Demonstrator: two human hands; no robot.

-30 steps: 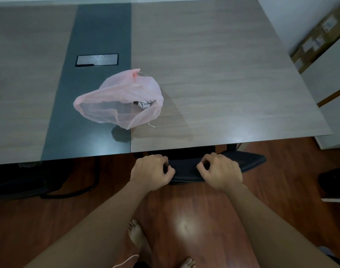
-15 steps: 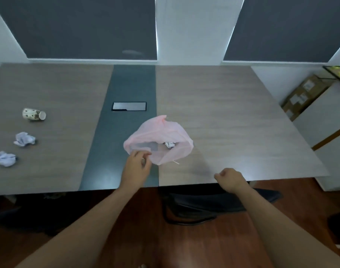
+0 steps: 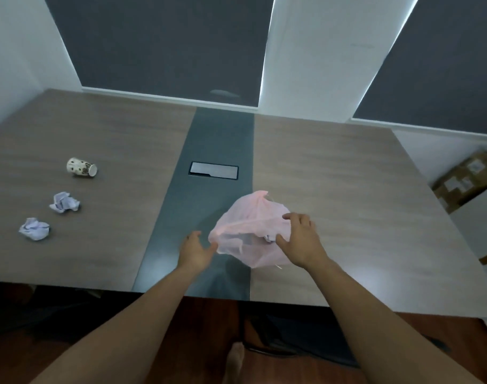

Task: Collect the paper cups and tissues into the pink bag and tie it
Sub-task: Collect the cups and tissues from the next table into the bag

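Observation:
The thin pink bag (image 3: 248,231) lies puffed up on the table (image 3: 361,189) near its front edge, with a crumpled tissue (image 3: 268,239) showing through it. My right hand (image 3: 300,241) grips the bag's right side between thumb and fingers. Just left of the bag's rim is my left hand (image 3: 196,250), fingers apart, thumb close to the plastic. Far to the left a patterned paper cup (image 3: 81,168) lies on its side. Two crumpled tissues, one (image 3: 64,203) nearer the cup and one (image 3: 34,229) closer to me, rest below it.
A dark strip runs down the table's middle with a closed cable hatch (image 3: 214,170). A black chair (image 3: 297,339) is tucked under the front edge. A cardboard box (image 3: 464,181) sits beyond the right edge, beside a white cabinet.
My right hand rose from the table's front edge onto the bag's right side. My left hand let go of the rim and spread. The view tilted up.

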